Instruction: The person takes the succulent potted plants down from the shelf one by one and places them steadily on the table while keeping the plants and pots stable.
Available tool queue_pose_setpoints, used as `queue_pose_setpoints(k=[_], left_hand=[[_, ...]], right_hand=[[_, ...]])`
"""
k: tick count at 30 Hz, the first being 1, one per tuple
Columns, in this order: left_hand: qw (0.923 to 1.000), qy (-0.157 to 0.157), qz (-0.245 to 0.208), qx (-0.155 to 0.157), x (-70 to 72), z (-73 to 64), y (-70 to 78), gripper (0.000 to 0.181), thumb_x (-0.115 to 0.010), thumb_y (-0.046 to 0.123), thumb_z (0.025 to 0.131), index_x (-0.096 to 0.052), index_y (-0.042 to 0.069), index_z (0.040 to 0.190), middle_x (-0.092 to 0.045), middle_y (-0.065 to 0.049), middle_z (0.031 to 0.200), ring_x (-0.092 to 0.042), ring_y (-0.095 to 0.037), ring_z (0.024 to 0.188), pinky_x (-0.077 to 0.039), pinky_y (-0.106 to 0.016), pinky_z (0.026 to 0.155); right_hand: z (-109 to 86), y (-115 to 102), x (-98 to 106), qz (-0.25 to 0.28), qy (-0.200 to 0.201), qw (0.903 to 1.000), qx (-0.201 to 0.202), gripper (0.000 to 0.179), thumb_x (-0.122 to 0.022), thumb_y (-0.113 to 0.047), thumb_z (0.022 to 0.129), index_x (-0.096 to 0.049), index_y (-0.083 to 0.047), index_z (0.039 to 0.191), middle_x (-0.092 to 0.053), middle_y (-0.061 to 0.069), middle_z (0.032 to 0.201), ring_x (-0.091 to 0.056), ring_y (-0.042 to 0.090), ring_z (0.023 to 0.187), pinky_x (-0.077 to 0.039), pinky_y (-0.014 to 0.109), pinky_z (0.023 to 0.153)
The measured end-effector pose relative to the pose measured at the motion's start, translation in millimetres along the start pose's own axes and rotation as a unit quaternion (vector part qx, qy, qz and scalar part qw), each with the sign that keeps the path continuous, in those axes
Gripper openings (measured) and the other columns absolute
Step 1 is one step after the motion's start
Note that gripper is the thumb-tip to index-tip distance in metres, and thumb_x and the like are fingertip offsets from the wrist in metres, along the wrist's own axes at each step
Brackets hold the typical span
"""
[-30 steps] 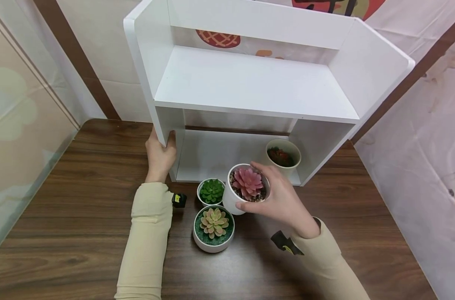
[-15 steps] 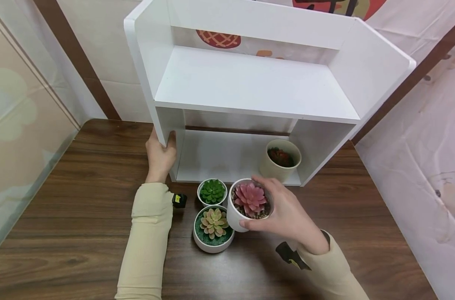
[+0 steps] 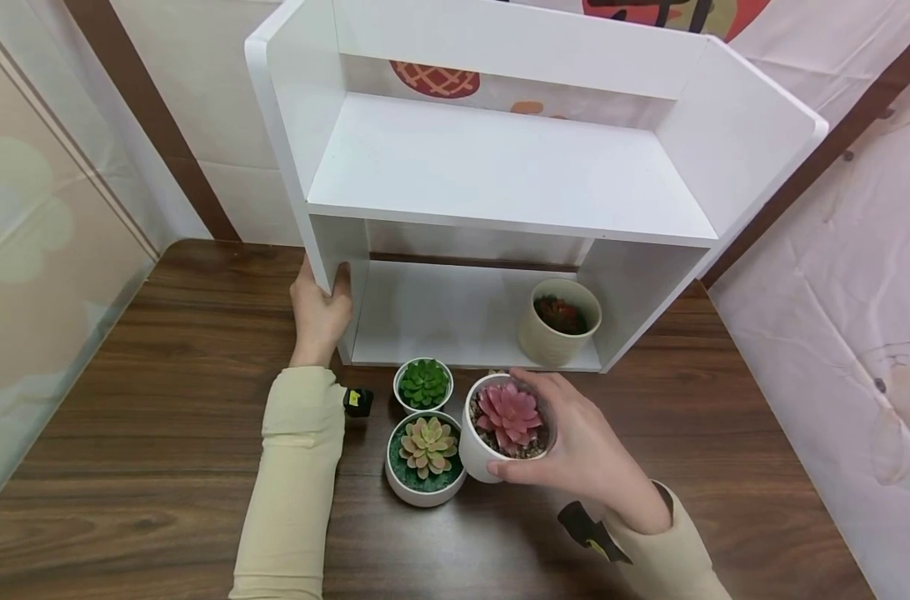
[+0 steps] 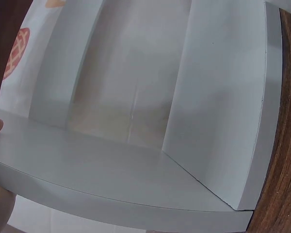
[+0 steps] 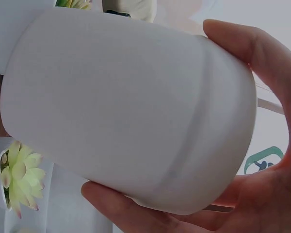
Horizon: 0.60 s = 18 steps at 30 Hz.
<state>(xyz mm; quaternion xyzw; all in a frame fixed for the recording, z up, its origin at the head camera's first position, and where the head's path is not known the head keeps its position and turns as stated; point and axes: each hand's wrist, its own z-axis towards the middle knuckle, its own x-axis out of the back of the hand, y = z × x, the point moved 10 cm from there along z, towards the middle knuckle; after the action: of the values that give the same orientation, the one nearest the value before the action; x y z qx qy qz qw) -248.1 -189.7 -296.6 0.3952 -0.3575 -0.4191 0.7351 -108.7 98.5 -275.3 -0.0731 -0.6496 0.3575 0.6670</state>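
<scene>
My right hand (image 3: 575,442) holds a white flowerpot (image 5: 121,102) by its upper part, thumb on one side and fingers on the other. In it sits a pink succulent (image 3: 509,415) over pebbles. The held pot overlaps the edge of a low white bowl with a yellow-green succulent (image 3: 428,447). Beyond that bowl is a small pot with a dark green succulent (image 3: 423,383). A pale green succulent (image 5: 23,174) in a white pot shows in the right wrist view, mostly hidden behind the held pot in the head view. My left hand (image 3: 322,315) grips the left side panel (image 4: 106,174) of a white shelf.
The white two-tier shelf (image 3: 500,167) stands at the back of the brown wooden table (image 3: 162,467). On its lower board, at the right, is a cream pot (image 3: 551,337) with a reddish plant. Printed cloth (image 3: 837,333) hangs around the table.
My right hand has drawn the pink succulent's pot back toward me and slightly right, uncovering more of the cream pot. My left hand has stayed on the panel.
</scene>
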Motion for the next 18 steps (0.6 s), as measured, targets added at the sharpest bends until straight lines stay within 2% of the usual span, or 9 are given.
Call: queue_pose_setpoints(k=[9, 18], left_hand=[[1.0, 0.002, 0.005, -0.005, 1.0, 0.7, 1.1, 0.036, -0.051, 0.003, 0.094, -0.05, -0.006, 0.129, -0.057, -0.026, 0.129, -0.054, -0.037, 0.122, -0.043, -0.053, 0.101], [1.0, 0.005, 0.007, 0.0, 2.8, 2.3, 2.1, 0.037, -0.051, 0.004, 0.094, -0.05, -0.004, 0.13, -0.057, -0.024, 0.129, -0.054, -0.035, 0.122, -0.043, -0.052, 0.101]], right_hand=[[-10.5, -2, 2, -0.004, 0.002, 1.0, 0.007, 0.095, -0.088, -0.047, 0.057, -0.05, -0.012, 0.136, -0.056, -0.001, 0.128, -0.055, 0.017, 0.117, -0.047, 0.043, 0.097], [-16.5, -1, 1, -0.004, -0.004, 1.0, -0.005, 0.096, -0.089, -0.047, 0.054, -0.05, -0.015, 0.136, -0.057, -0.005, 0.125, -0.055, 0.011, 0.112, -0.049, 0.04, 0.094]])
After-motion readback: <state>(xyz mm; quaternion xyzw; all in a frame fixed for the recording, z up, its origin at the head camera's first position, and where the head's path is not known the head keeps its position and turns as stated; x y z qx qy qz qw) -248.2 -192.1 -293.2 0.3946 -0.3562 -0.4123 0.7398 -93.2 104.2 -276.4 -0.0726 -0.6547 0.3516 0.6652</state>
